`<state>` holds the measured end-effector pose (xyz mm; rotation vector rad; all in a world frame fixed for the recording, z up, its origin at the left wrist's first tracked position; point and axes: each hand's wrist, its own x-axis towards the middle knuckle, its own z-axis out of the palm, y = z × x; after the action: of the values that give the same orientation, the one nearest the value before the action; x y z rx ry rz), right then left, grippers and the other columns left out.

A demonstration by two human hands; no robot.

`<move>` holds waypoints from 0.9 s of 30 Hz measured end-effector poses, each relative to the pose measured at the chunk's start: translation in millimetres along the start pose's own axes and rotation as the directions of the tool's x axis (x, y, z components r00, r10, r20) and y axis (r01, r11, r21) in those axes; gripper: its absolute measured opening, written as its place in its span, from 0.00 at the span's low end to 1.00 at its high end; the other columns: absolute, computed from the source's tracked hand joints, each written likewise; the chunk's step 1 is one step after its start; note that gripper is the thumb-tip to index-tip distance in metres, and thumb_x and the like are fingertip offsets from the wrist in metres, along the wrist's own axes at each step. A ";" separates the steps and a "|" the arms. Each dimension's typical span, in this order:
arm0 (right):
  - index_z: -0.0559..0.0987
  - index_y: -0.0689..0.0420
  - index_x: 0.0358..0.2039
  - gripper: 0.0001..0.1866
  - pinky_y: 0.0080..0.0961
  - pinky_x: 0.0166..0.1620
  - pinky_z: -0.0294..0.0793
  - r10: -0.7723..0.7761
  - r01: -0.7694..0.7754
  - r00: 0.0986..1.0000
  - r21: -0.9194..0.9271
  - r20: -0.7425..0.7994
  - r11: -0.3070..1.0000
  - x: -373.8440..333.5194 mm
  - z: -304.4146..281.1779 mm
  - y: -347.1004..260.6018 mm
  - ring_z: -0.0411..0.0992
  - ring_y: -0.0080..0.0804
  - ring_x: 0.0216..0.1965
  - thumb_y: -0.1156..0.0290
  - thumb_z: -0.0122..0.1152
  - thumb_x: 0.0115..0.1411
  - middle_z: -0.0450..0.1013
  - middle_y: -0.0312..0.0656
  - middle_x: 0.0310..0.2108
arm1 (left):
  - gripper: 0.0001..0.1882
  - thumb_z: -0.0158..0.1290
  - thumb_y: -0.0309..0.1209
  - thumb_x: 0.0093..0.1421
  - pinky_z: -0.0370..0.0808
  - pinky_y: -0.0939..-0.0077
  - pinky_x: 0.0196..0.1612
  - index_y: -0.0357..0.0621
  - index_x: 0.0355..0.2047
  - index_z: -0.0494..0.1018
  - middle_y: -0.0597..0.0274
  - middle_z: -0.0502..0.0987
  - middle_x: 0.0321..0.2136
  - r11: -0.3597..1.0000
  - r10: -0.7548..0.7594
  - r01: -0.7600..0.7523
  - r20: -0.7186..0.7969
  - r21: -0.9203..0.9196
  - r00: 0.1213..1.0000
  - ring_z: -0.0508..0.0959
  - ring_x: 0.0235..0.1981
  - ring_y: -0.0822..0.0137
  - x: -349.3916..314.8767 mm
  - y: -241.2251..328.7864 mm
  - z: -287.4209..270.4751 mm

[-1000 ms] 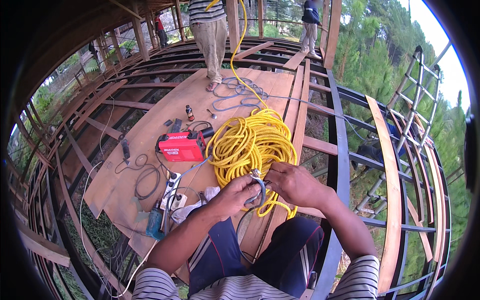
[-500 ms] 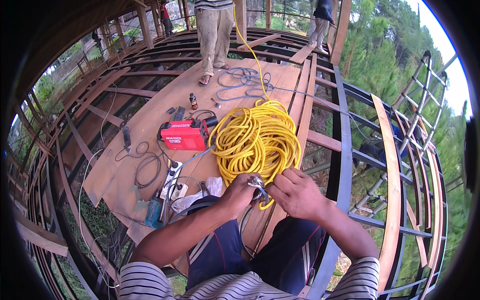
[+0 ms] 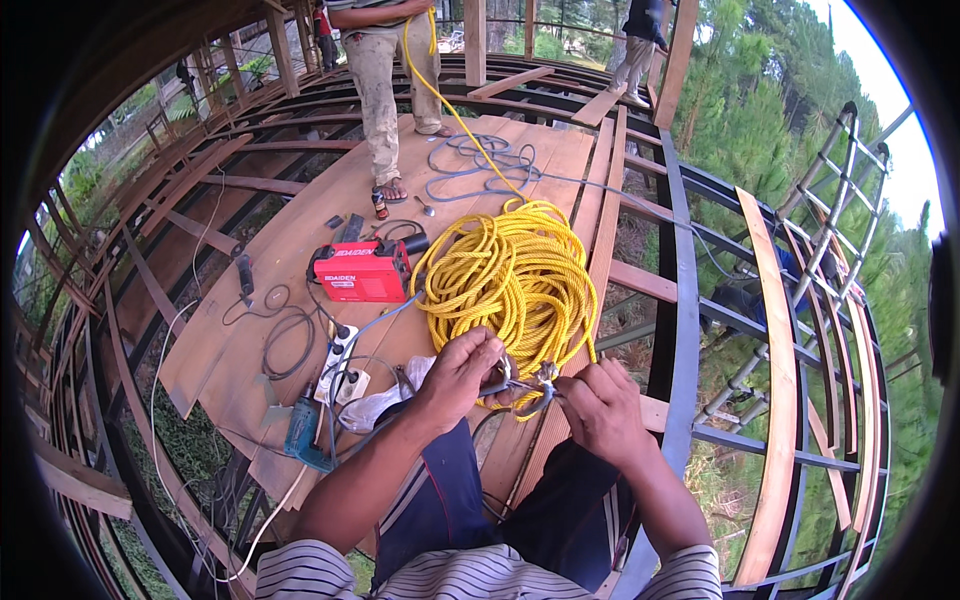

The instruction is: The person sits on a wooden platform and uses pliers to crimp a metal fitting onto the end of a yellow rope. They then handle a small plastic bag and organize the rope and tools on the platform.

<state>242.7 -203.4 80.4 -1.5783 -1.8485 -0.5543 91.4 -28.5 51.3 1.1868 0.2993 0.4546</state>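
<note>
In front of my knees, my left hand (image 3: 462, 375) is closed on one side of a shiny metal fitting with curved grey parts (image 3: 546, 374), perhaps a hook or clamp; its exact kind is unclear. On its other side, my right hand (image 3: 604, 405) is closed, thumb and fingers pinched at the fitting's end. Just beyond both hands lies a big heap of coiled yellow rope (image 3: 510, 275), resting on wooden boards (image 3: 290, 225). From the heap, a strand runs up to a standing person's hand (image 3: 410, 8).
Left of the rope sits a red machine box (image 3: 360, 272). Nearer are a white power strip (image 3: 338, 362), a plastic bag (image 3: 385, 405) and a teal power tool (image 3: 305, 435). Grey cable (image 3: 480, 160) lies beyond the rope. Open beams (image 3: 680, 300) and a metal ladder (image 3: 835, 190) stand right.
My hands have moved apart and slightly down, showing more of the metal fitting between them. The standing person has stepped left and forward, with the rope strand now slanting up to their hand.
</note>
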 end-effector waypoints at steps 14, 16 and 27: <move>0.79 0.49 0.55 0.25 0.34 0.53 0.71 -0.158 0.160 0.987 -0.236 0.026 0.959 45.3 -1.2 0.8 0.73 0.33 0.50 0.64 0.60 0.54 0.74 0.38 0.49 | 0.04 0.54 0.27 0.67 0.67 0.86 0.23 0.39 0.36 0.74 0.71 0.73 0.24 0.987 -0.124 0.110 0.114 0.120 0.986 0.70 0.21 0.81 -1.6 50.1 9.6; 0.78 0.52 0.56 0.27 0.31 0.46 0.72 -0.126 0.137 0.990 -0.246 0.064 0.959 51.2 3.6 -6.3 0.73 0.31 0.42 0.64 0.59 0.54 0.73 0.37 0.41 | 0.04 0.54 0.27 0.67 0.66 0.86 0.23 0.39 0.37 0.73 0.71 0.72 0.24 0.983 -0.078 0.058 0.115 0.174 0.990 0.71 0.21 0.81 -10.5 58.6 1.6; 0.76 0.62 0.55 0.28 0.26 0.34 0.69 -0.199 0.237 0.964 -0.237 0.176 0.942 61.2 8.1 -39.5 0.68 0.27 0.30 0.68 0.59 0.51 0.67 0.34 0.28 | 0.16 0.57 0.27 0.64 0.75 0.78 0.42 0.34 0.50 0.70 0.61 0.77 0.39 0.909 0.321 -0.311 0.009 0.279 0.947 0.75 0.39 0.77 -54.2 37.1 -1.0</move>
<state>197.8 -162.1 120.9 -1.6246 -2.1541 -0.8236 36.9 -43.0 85.1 1.5123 0.2060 0.7369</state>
